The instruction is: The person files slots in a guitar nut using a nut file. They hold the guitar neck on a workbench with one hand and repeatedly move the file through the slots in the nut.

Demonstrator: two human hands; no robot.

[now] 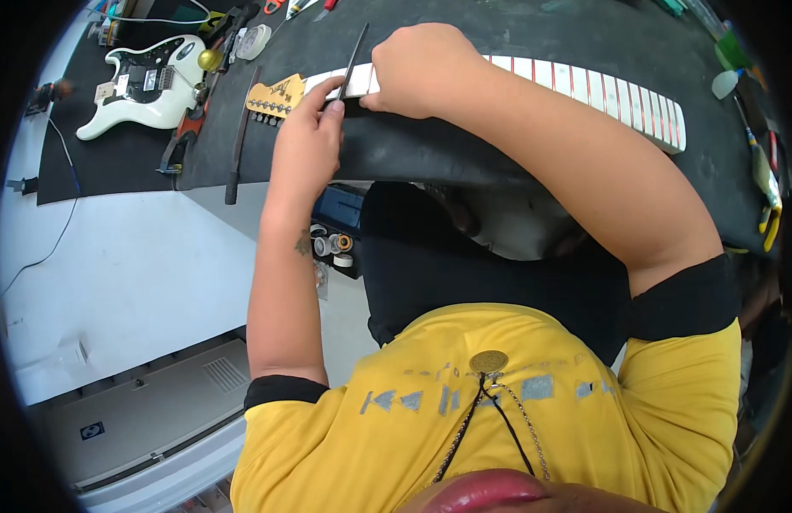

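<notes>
A guitar neck (pixel 584 85) lies across the dark work mat, its fingerboard covered in white strips between reddish fret lines. The wooden headstock (pixel 276 96) with its tuners points left. My left hand (pixel 315 120) is closed near the headstock end, thumb and forefinger pinching the lower end of a thin dark file (pixel 355 58) that stands slantwise across the neck. Just right of it, my right hand (pixel 426 68) is a fist over the fingerboard, covering part of it. Whatever the right fingers hold is hidden beneath the hand.
A white electric guitar body (pixel 148 85) lies at the far left. A long dark rod with a black handle (pixel 233 186) rests left of the headstock. Yellow-handled pliers (pixel 768 192) lie at the right edge. Below the bench are several tape rolls (pixel 332 244).
</notes>
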